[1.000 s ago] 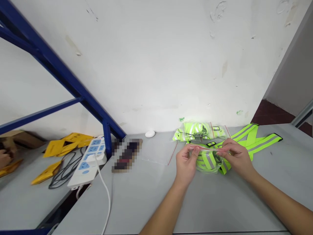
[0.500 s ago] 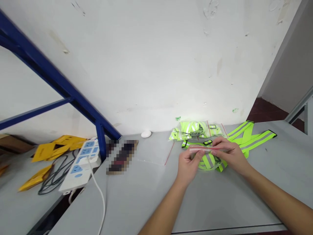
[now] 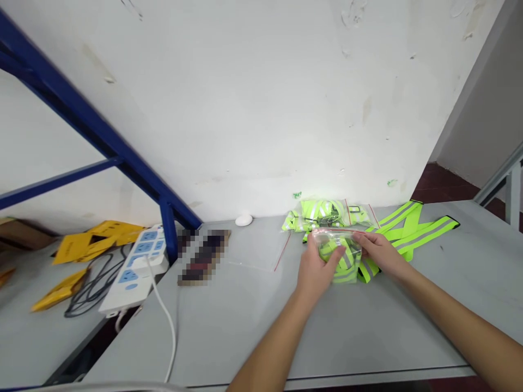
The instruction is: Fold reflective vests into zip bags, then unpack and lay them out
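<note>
My left hand (image 3: 316,269) grips the left side of a clear zip bag (image 3: 343,275) with its thumb lying across the front. Folded neon-yellow reflective straps with grey stripes fill the bag. On its upper right corner, by the red zip line, my right hand (image 3: 379,249) pinches the plastic. Behind the held bag, against the wall, lie other packed zip bags (image 3: 322,211) of the same straps. Loose reflective straps (image 3: 425,231) spread out to the right, partly hidden by my right hand. A flat clear zip bag (image 3: 257,250) with a red edge lies to the left.
The grey table (image 3: 245,332) meets a white wall. A white rounded object (image 3: 244,220) and a blurred-out item (image 3: 204,258) are on its left part. Further left are a power strip (image 3: 134,272) with a white cable, yellow packets (image 3: 98,239) and a blue metal frame (image 3: 102,130).
The held bag has tilted so its front faces me. My right hand has moved from the middle of the zip to the upper right corner, while my left hand stays on the left side.
</note>
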The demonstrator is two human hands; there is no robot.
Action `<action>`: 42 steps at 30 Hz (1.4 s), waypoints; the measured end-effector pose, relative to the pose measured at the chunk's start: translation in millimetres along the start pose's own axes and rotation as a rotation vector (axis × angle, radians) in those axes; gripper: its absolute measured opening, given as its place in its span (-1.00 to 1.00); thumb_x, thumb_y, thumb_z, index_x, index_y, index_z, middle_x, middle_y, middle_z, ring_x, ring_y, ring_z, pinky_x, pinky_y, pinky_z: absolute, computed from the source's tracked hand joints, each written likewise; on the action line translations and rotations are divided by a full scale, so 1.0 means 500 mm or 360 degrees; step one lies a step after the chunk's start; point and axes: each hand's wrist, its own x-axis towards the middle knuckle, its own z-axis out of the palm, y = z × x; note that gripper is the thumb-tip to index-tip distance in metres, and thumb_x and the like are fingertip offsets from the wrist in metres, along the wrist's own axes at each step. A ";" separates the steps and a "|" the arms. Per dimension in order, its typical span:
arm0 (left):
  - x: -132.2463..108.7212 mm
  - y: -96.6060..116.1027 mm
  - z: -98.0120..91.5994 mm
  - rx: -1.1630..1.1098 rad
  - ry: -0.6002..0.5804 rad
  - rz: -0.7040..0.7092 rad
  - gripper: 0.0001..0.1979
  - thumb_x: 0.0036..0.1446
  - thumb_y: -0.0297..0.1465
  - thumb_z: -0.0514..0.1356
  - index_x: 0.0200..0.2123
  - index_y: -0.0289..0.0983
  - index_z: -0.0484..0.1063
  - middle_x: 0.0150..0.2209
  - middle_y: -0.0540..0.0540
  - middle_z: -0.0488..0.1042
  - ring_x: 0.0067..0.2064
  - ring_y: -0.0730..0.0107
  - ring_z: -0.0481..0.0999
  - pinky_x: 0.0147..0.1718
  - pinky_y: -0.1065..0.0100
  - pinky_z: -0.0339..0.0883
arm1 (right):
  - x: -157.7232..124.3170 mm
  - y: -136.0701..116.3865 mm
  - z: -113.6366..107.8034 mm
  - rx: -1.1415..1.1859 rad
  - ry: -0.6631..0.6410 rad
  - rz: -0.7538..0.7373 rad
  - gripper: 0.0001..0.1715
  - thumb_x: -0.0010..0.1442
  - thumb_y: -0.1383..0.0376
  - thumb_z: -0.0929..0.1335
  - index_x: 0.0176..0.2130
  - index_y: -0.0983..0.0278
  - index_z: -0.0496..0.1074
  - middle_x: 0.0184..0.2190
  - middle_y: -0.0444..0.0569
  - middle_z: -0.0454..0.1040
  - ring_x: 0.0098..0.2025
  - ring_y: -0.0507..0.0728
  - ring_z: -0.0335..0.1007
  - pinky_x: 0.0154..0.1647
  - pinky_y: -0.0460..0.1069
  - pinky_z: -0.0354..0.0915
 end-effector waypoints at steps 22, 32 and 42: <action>0.001 -0.060 -0.036 0.1587 -0.0912 0.0462 -0.39 0.31 -0.24 -0.17 0.35 -0.37 -0.07 0.39 -0.26 -0.11 0.40 0.01 -0.17 0.26 -0.14 -0.13 | -0.040 0.103 0.094 -0.2019 -0.0212 -0.1016 -0.08 0.27 -0.12 0.18 0.34 0.45 0.00 0.32 0.33 0.05 0.35 0.42 -0.04 0.28 0.43 -0.08; -0.009 -0.052 -0.052 0.1530 -0.0943 0.0386 -0.41 0.30 -0.25 -0.15 0.33 -0.35 0.02 0.36 -0.21 0.03 0.37 0.05 -0.04 0.28 -0.13 -0.12 | -0.053 0.117 0.118 -0.2141 -0.0264 -0.1015 0.24 0.04 -0.30 0.28 0.26 0.65 0.13 0.30 0.45 0.03 0.35 0.48 -0.10 0.30 0.30 0.00; 0.009 -0.082 -0.084 0.0409 -0.0638 0.0127 -0.56 0.20 -0.36 0.01 0.12 -0.22 0.39 0.18 -0.13 0.39 0.22 0.18 0.31 0.27 0.02 0.01 | -0.033 0.035 0.081 -0.2071 -0.0608 -0.0924 0.11 0.14 -0.25 0.23 0.29 0.55 0.11 0.27 0.36 0.17 0.32 0.38 0.03 0.26 0.23 0.07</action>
